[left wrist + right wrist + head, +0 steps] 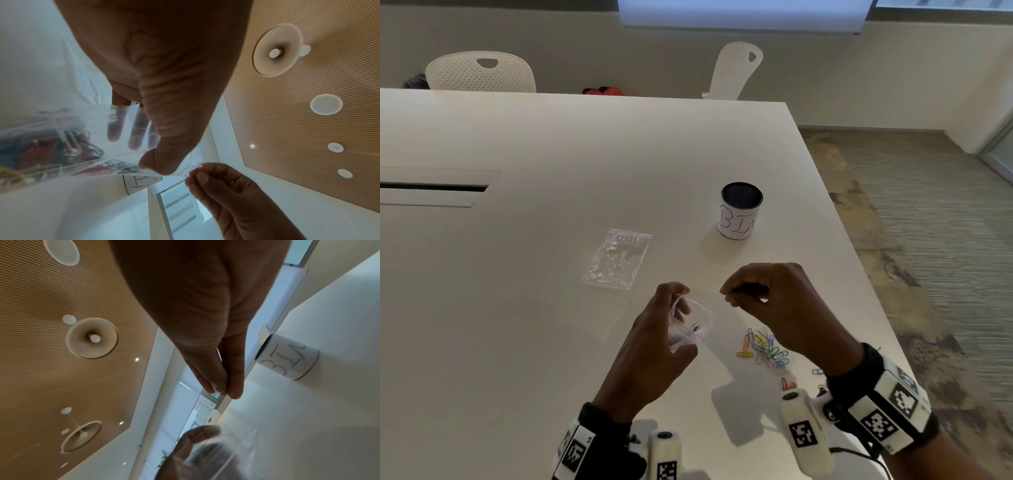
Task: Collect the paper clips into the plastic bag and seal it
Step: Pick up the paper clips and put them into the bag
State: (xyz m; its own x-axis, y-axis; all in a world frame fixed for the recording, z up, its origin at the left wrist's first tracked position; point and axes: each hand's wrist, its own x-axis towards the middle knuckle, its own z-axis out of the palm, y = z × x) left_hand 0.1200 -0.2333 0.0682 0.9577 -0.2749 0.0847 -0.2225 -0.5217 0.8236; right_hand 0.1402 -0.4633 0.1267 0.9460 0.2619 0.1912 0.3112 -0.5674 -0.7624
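Here, plastic bag (690, 325) within left grip (654, 339).

White table (551, 308), loose paper clips (765, 347), spare bag (618, 258), cup (740, 210)

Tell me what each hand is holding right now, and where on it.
The left hand grips the plastic bag at its open mouth edge. The right hand has fingertips pinched together; whether they hold the bag's rim or a clip cannot be told.
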